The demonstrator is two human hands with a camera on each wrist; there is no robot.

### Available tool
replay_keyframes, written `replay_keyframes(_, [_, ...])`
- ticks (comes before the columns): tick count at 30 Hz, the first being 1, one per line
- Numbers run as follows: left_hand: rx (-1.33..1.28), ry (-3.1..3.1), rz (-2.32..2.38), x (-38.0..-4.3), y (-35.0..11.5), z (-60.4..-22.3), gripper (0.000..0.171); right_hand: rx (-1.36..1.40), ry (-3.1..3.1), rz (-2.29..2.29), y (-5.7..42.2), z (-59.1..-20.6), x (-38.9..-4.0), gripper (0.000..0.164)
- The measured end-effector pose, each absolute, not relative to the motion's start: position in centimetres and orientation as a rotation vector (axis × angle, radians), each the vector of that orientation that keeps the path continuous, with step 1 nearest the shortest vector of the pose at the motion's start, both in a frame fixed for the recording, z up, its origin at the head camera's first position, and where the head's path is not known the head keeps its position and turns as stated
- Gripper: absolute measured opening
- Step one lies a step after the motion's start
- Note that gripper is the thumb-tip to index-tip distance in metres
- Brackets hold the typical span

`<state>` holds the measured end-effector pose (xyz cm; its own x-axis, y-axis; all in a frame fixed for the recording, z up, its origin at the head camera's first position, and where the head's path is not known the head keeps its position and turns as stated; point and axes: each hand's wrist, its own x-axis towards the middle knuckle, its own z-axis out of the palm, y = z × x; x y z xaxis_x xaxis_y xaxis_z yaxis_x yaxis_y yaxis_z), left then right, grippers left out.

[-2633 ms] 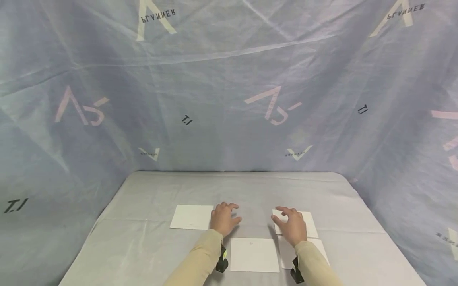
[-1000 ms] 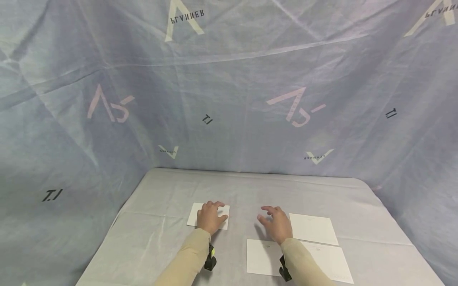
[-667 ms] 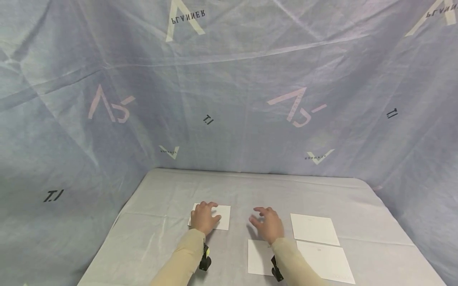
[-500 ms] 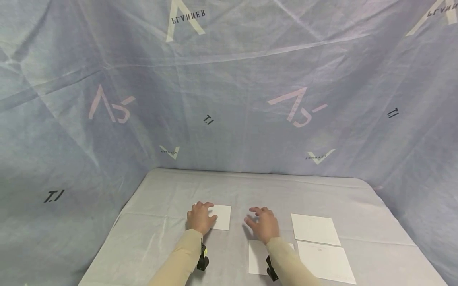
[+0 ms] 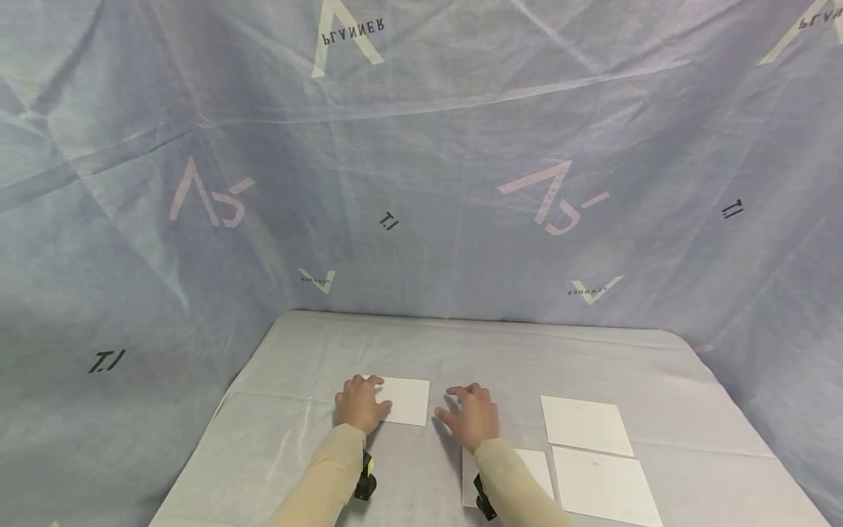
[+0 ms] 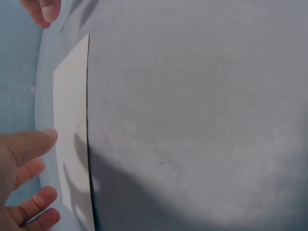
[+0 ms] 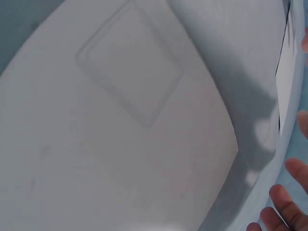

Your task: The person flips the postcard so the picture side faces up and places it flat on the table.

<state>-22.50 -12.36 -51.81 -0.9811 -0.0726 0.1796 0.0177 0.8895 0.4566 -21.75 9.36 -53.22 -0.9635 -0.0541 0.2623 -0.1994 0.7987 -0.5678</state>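
Note:
Over the left end of a blank white card [image 5: 408, 401] in the head view hovers my left hand [image 5: 358, 404], its fingers loosely bent and holding nothing. The left wrist view shows the same card [image 6: 72, 115] lying flat, with my left thumb [image 6: 33, 144] over its edge. To the right of that card is my right hand [image 5: 471, 417], thumb and fingers apart with nothing between them. Beneath its forearm lies a second white card [image 5: 535, 468], partly hidden by the sleeve; it fills much of the right wrist view as a pale sheet [image 7: 110, 163].
Two more white cards lie at the right, a far one [image 5: 587, 424] and a near one [image 5: 606, 484] almost edge to edge. A grey cloth covers the table [image 5: 263, 439]. Printed cloth walls [image 5: 421, 278] rise behind and at both sides.
Both hands have moved left: the left across the far left card to its left end, the right away from the right-hand cards. The head view has turned left. The cards stay put.

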Motion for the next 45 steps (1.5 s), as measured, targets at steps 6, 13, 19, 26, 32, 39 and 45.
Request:
replay_keyframes(6, [0.084,-2.872,-0.659,-22.4,-12.7,-51.7,0.048,0.207,-2.775,0.835,8.3,-53.6,-21.7,0.039])
replay_keyframes(13, [0.16,-2.897,-0.6,-22.3,-13.0,-51.5,0.056,0.207,-2.82,0.772,7.2,-53.8,-21.6,0.047])
replay_keyframes(19, [0.217,-2.952,-0.536,-22.2,-13.4,-51.6,0.056,0.212,-2.832,0.749,6.9,-54.0,-21.5,0.051])
replay_keyframes(26, [0.233,-2.952,-0.548,-22.3,-13.6,-52.2,0.05,0.235,-2.834,0.734,6.6,-54.0,-21.6,0.051])
replay_keyframes(32, [0.223,-2.94,-0.561,-22.3,-13.6,-52.6,0.053,0.242,-2.831,0.697,6.2,-54.2,-21.5,0.05])
replay_keyframes(39, [0.227,-2.926,-0.613,-22.2,-13.6,-52.3,0.057,0.228,-2.826,0.714,6.0,-54.6,-21.6,0.049])
replay_keyframes(45, [0.233,-2.934,-0.618,-22.2,-13.6,-52.1,0.055,0.226,-2.802,0.782,5.8,-54.7,-21.8,0.046])
